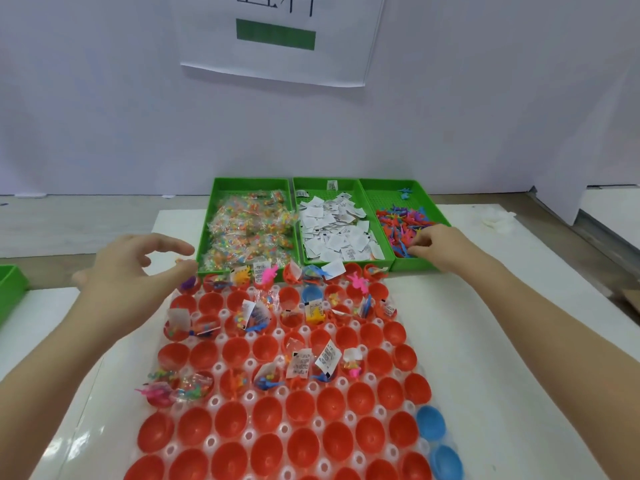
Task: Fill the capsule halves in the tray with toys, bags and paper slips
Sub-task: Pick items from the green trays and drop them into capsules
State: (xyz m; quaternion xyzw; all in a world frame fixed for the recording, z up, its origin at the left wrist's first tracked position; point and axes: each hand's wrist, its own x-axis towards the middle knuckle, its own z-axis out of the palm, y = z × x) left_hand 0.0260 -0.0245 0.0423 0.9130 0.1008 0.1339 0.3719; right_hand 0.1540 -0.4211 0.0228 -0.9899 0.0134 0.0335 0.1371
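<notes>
The left hand hung wide open over the tray, and the right hand bent its fingers into the toys, but its hold was hidden.

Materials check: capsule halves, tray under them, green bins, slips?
Capsule halves: glossy moulded plastic, highlights in the bowls. Tray: thin clear formed plastic, probably; see-through, shiny bumps. Green bins: rigid plastic, perforated floors. Slips: printed paper by the look, thin, bent corners.

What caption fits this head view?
Right hand reaches into toy bin; left hand hovers open above capsule tray.
</notes>
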